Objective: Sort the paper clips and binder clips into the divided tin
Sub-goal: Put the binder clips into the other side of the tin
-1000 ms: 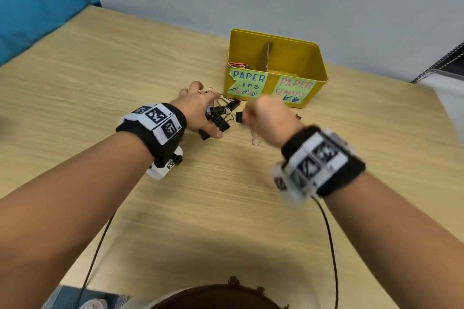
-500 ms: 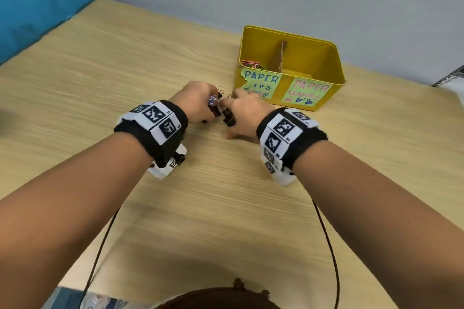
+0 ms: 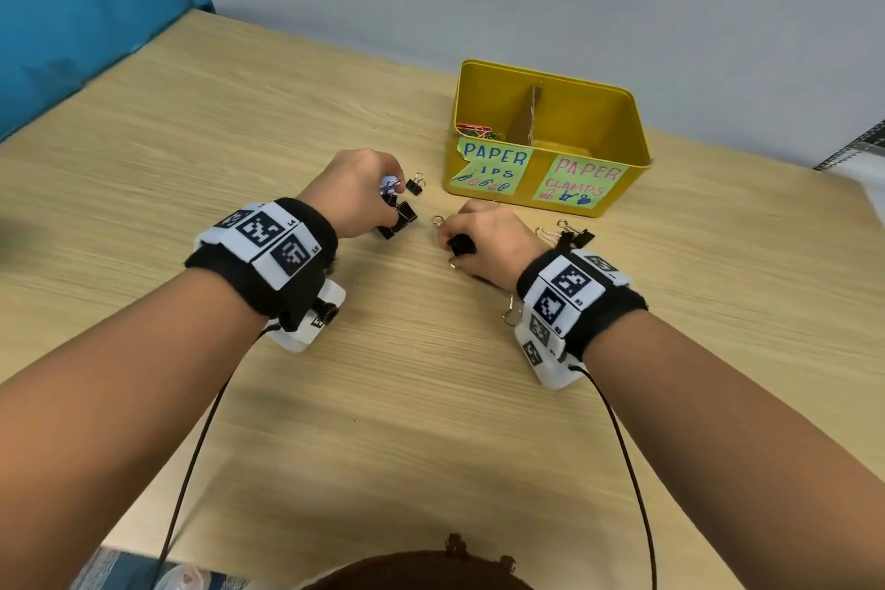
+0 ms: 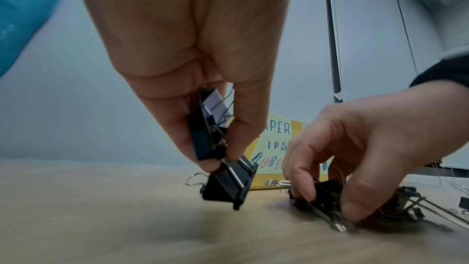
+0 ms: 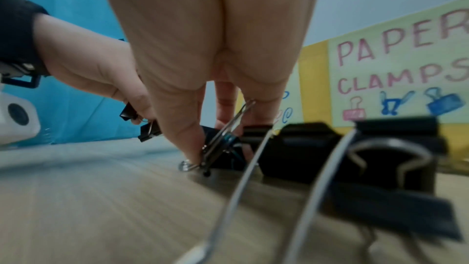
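Observation:
A yellow divided tin [image 3: 618, 120] stands at the back of the wooden table, with labels "PAPER ..IPS" on its left half and "PAPER CLAMPS" on its right half. Coloured paper clips [image 3: 474, 130] lie in the left compartment. My left hand [image 3: 357, 196] pinches several black binder clips [image 4: 203, 138] just above the table. My right hand [image 3: 483, 237] pinches a black binder clip [image 5: 223, 144] lying on the table. More binder clips lie loose: one [image 3: 414, 185] beyond the left hand, others [image 3: 572, 236] right of my right hand.
A metal clip [image 3: 510, 312] lies by my right wrist band. A big binder clip [image 5: 380, 168] sits close to the right wrist camera. A blue panel [image 3: 72, 5] rises at the left, a grey wall behind the tin. Cables run from both wrists.
My hands have drawn apart: the right one shifted right and now pinches a clip on the table. The left hand still holds its bunch of binder clips.

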`<state>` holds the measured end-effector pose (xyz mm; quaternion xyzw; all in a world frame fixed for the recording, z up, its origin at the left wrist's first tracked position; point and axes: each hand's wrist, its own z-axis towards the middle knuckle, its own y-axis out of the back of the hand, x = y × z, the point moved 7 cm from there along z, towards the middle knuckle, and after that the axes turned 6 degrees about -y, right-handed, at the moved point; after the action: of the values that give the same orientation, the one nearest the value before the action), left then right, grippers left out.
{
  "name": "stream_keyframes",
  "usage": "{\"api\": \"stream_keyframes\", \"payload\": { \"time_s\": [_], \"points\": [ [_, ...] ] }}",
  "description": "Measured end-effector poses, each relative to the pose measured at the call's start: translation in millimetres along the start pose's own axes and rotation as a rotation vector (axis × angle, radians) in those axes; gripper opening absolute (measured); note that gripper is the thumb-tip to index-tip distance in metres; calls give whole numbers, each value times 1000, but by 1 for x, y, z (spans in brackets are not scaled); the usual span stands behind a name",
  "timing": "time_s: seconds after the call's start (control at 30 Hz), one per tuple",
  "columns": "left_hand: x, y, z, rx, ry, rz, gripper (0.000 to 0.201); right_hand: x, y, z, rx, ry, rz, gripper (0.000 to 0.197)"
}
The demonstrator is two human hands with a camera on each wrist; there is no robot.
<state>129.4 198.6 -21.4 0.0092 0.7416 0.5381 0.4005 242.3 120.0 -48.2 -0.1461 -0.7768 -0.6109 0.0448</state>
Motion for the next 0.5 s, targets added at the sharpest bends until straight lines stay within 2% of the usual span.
{"api": "stream_keyframes", "payload": {
  "time_s": [0.13, 0.27, 0.4, 0.5],
  "points": [
    [-19, 13, 2, -59, -57, -12, 33, -21, 24, -24, -109, -32, 173, 33],
    [-59, 30, 11, -115, -155, -32, 30, -43, 84, -47, -294, -52, 540, 33],
    [-114, 38, 31, -158, -272, -71, 29, -75, 151, -47, -617, -79, 858, 41],
    [-152, 32, 53, -179, -323, -94, 32, -104, 174, -30, -859, -186, 870, 38]
  ]
}}
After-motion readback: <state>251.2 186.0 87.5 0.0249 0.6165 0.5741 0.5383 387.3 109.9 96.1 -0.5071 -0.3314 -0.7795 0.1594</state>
